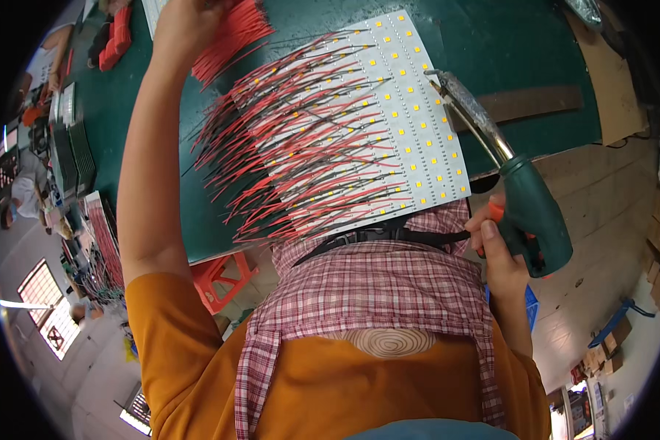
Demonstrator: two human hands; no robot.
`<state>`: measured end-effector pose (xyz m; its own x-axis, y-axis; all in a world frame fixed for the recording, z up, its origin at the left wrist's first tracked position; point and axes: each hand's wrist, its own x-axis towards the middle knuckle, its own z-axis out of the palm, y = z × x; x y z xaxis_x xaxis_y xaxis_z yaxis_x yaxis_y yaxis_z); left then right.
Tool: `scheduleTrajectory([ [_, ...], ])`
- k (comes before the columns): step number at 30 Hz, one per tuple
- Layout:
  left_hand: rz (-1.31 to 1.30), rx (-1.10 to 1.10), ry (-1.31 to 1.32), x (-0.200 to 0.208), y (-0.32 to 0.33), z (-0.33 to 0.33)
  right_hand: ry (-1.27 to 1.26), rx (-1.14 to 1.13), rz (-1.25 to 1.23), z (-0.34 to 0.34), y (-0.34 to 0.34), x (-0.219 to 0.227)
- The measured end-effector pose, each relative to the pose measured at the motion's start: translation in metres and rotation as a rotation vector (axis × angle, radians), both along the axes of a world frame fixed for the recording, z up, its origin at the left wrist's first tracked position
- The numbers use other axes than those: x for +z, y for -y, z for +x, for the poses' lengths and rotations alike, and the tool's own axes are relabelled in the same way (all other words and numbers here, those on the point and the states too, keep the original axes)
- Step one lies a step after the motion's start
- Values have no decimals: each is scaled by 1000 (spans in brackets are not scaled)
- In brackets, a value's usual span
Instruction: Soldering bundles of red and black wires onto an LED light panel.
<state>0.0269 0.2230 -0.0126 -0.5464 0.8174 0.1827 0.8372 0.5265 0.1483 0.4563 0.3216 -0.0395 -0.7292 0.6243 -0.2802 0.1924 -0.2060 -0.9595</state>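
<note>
At the top edge, my left hand (191, 18) is at a thick bundle of red wires (235, 37); its fingers are mostly cut off by the frame, so whether they hold any wire does not show. My right hand (500, 253) is wrapped round the handle of a green soldering gun (532, 205), its metal tip pointing up over the right edge of a white LED circuit board (418, 117). The board carries rows of small yellow LEDs. Many short red and black wires (308, 139) lie across its left and middle part, their ends hanging past its left side.
The board lies on a green table (521, 44), whose near edge is close to my checked apron (389, 286). Below the table, a red stool (224, 282) stands at left. More wired boards (103, 235) and another person's hand (55, 81) are at the far left.
</note>
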Motion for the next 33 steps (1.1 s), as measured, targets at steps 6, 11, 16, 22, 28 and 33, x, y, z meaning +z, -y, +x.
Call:
scheduleTrajectory([
  [6, -20, 184, 100, 9, -11, 11, -8, -40, -41, 6, 3, -3],
  [11, 37, 92, 98, 9, -3, 1, -24, -22, -13, 7, 5, -6],
  [16, 62, 49, -23, 6, -5, 3, -42, -26, -11, 0, 7, -16],
  [22, -467, -168, -601, 26, -24, 18, -30, -28, -21, -7, 8, -23],
  [28, -1049, -572, -1027, -3, -60, 50, -47, -6, 16, -10, 10, -21],
  [33, -966, -323, -906, -3, -56, 27, 6, 23, 32, -1, 13, -20],
])
